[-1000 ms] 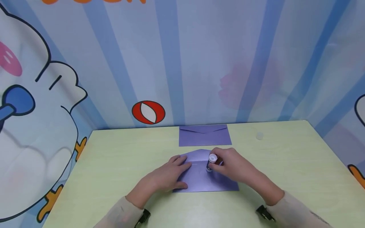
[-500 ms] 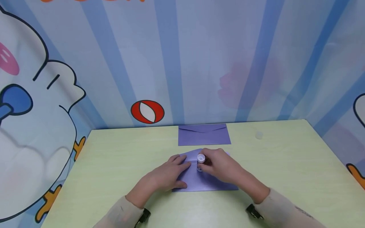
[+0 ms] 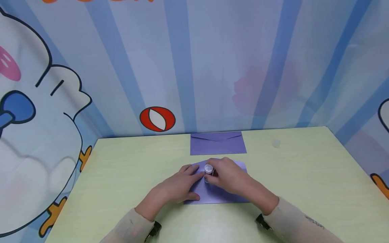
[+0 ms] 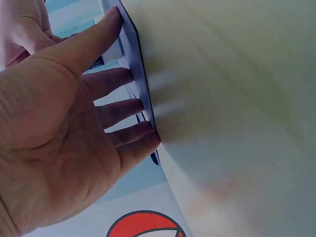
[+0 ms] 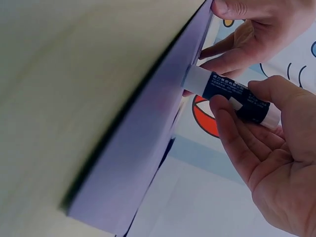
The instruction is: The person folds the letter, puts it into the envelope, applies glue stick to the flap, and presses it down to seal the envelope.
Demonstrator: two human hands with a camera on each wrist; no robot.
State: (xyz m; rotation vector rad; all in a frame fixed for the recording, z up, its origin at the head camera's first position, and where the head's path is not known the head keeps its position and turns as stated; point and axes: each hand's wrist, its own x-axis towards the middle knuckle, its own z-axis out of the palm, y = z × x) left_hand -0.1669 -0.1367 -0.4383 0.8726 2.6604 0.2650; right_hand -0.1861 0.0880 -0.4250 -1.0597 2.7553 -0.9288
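Note:
A purple envelope [image 3: 215,195] lies on the table with its flap opened away from the person. My left hand [image 3: 179,187] rests on its left side, fingers spread and fairly straight; in the left wrist view the fingertips [image 4: 143,106] press along the envelope's edge. Between thumb and fingers my right hand [image 3: 229,177] grips a glue stick [image 5: 232,96], white at both ends with a dark label. It stands upright, its lower end against the envelope near the flap's fold, close beside the left fingertips.
Behind the open envelope lies a second purple envelope [image 3: 218,145], its flap folded down, near the table's back edge. A small whitish round cap [image 3: 276,143] sits at the back right. A printed backdrop [image 3: 212,67] rises behind the pale table [image 3: 136,158].
My right hand has slid the glue stick leftward across the envelope, from right of its middle to beside the left fingers. The left hand has stayed in place.

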